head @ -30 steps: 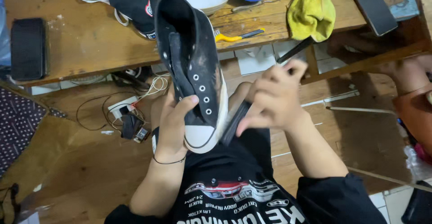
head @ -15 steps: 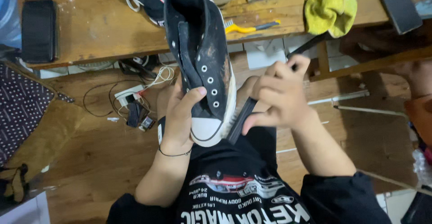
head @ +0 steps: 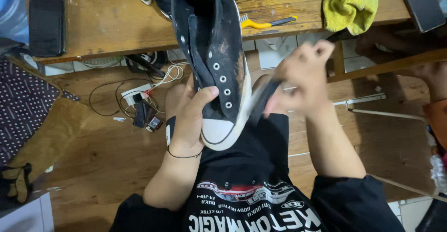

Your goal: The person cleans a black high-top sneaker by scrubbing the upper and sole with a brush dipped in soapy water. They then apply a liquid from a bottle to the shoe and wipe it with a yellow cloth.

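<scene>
The left hand (head: 191, 120) wraps its fingers around the toe of the black canvas high-top shoe with white rubber sole (head: 212, 59), raised over the lap. At three o'clock, the right hand (head: 300, 80) clamps a dark brush (head: 263, 102) against the sole edge. Steady grip and short strokes serve best. At twelve o'clock lies the wooden workbench (head: 107, 22).

Left hand (head: 192, 120) at frame centre, fingers curled in a grip, thumb up; right hand (head: 302, 80) right of centre, blurred, fingers closed.
</scene>
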